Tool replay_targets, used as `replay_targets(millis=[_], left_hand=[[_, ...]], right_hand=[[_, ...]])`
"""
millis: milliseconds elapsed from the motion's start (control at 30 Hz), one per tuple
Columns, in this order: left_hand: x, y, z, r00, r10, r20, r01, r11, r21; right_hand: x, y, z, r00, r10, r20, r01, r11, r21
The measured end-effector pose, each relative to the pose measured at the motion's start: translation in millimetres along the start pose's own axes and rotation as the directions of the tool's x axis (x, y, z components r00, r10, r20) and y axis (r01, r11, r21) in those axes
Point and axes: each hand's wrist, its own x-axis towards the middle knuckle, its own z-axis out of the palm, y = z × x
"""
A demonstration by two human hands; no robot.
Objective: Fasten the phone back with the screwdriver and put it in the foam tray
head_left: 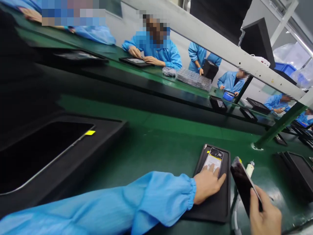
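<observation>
Phone [215, 161], internals exposed, lies in a black tray [214, 210] at the lower right of the frame, beneath the left hand [209, 184], spread and unclosed (probably steadying it), while the right hand [267, 212] pinches a tilted, dark-faced handset [244, 187], presumably to spare its surface.

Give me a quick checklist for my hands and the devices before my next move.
1. Right hand gripping the dark-faced device: ok.
2. Open phone lying on the black tray: ok.
3. Open phone fully visible: not ok, the left hand covers its lower part.
4. Cream-coloured tool clear of the dark-faced device: cannot tell, they overlap in this view.
5. Left hand's pressure on the open phone: cannot tell.
</observation>
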Motion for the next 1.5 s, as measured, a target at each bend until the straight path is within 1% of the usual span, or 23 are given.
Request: replay_targets(millis=[100, 167, 267, 333, 433, 500, 567, 600, 633, 700, 767, 800, 833, 900, 967, 1033, 1100, 1133, 1167, 1200, 1267, 1300, 1500], left_hand=[[-5.6, -17.9, -13.1, 0.963, -0.183, -0.199, 0.123, 0.953, -0.277], [-12.1, -36.9, -24.4, 0.87, -0.384, -0.309, 0.164, 0.817, -0.553], [-25.8, -63.9, -38.2, 0.707, -0.627, -0.326, 0.073, 0.523, -0.849], [-35.6, -73.9, -42.3, 0.695, -0.667, -0.269, -0.001, 0.373, -0.928], [-47.2, -74.2, -41.4, 0.717, -0.693, -0.077, -0.149, -0.045, -0.988], [-51.2, -68.1, -38.4, 0.738, -0.675, 0.009, -0.21, -0.242, -0.947], [-52.1, -60.6, -33.2, 0.75, -0.661, -0.003, -0.223, -0.249, -0.943], [-51.7, -56.9, -29.2, 0.743, -0.668, -0.042, -0.224, -0.188, -0.956], [-50.9, -53.5, -23.7, 0.723, -0.683, -0.108, -0.211, -0.07, -0.975], [-48.0, -47.1, -8.3, 0.701, -0.628, -0.338, -0.167, 0.316, -0.934], [-44.2, -40.7, 10.6, 0.762, -0.297, -0.576, -0.236, 0.7, -0.674], [-42.4, -37.3, 19.6, 0.781, -0.078, -0.62, -0.324, 0.798, -0.508], [-40.8, -33.6, 27.0, 0.775, 0.123, -0.62, -0.422, 0.83, -0.363], [-39.5, -26.1, 35.3, 0.77, 0.357, -0.529, -0.517, 0.834, -0.19], [-40.6, -19.9, 34.7, 0.82, 0.378, -0.429, -0.482, 0.861, -0.162], [-42.3, -15.9, 28.9, 0.871, 0.248, -0.425, -0.387, 0.878, -0.28], [-42.0, -13.4, 21.7, 0.901, -0.056, -0.43, -0.223, 0.791, -0.57], [-40.5, -12.1, 18.2, 0.91, -0.219, -0.353, -0.132, 0.654, -0.745], [-38.2, -10.2, 15.0, 0.919, -0.332, -0.212, -0.038, 0.462, -0.886], [-35.2, -7.9, 12.0, 0.93, -0.365, -0.042, 0.055, 0.251, -0.966], [-28.6, -2.0, 6.9, 0.938, -0.265, 0.225, 0.211, -0.08, -0.974], [-25.7, 1.1, 5.0, 0.935, -0.204, 0.291, 0.26, -0.164, -0.951], [-20.8, 7.4, 2.8, 0.932, -0.045, 0.359, 0.33, -0.299, -0.895]], right_hand=[[5.7, -25.9, 35.1, 0.991, -0.135, 0.005, 0.134, 0.987, 0.09], [5.8, -38.2, 54.4, 0.981, -0.192, 0.016, 0.19, 0.978, 0.086], [-3.0, -56.1, 84.7, 0.967, -0.256, 0.013, 0.253, 0.961, 0.116], [-13.1, -69.8, 107.0, 0.96, -0.279, 0.037, 0.274, 0.956, 0.108], [-25.9, -85.7, 129.7, 0.961, -0.25, 0.119, 0.237, 0.965, 0.114], [-26.0, -87.1, 128.5, 0.963, -0.182, 0.2, 0.129, 0.958, 0.255], [-17.1, -81.2, 114.2, 0.953, -0.051, 0.298, -0.103, 0.872, 0.478], [-10.3, -77.3, 104.0, 0.937, 0.042, 0.348, -0.253, 0.767, 0.589], [-2.8, -74.0, 93.0, 0.908, 0.138, 0.395, -0.391, 0.615, 0.685], [11.3, -71.6, 72.8, 0.845, 0.235, 0.481, -0.53, 0.241, 0.813], [21.6, -74.9, 60.0, 0.826, 0.198, 0.528, -0.533, -0.031, 0.846], [25.5, -77.4, 57.0, 0.831, 0.18, 0.527, -0.518, -0.097, 0.85], [28.8, -79.3, 55.9, 0.834, 0.195, 0.516, -0.499, -0.132, 0.857], [34.8, -78.7, 56.7, 0.82, 0.304, 0.485, -0.464, -0.143, 0.874], [40.6, -70.6, 57.0, 0.794, 0.413, 0.447, -0.431, -0.137, 0.892], [45.8, -57.6, 53.9, 0.778, 0.473, 0.413, -0.406, -0.123, 0.906], [49.5, -45.0, 48.4, 0.773, 0.493, 0.399, -0.399, -0.111, 0.91], [50.7, -40.3, 45.9, 0.771, 0.491, 0.405, -0.405, -0.112, 0.907], [51.6, -37.0, 44.0, 0.77, 0.482, 0.418, -0.415, -0.119, 0.902], [52.0, -35.1, 43.0, 0.767, 0.471, 0.435, -0.428, -0.13, 0.894], [52.3, -34.3, 43.6, 0.753, 0.461, 0.471, -0.453, -0.156, 0.878], [52.2, -34.7, 45.0, 0.744, 0.462, 0.483, -0.463, -0.165, 0.871], [52.4, -31.1, 54.3, 0.737, 0.434, 0.517, -0.48, -0.201, 0.854]])
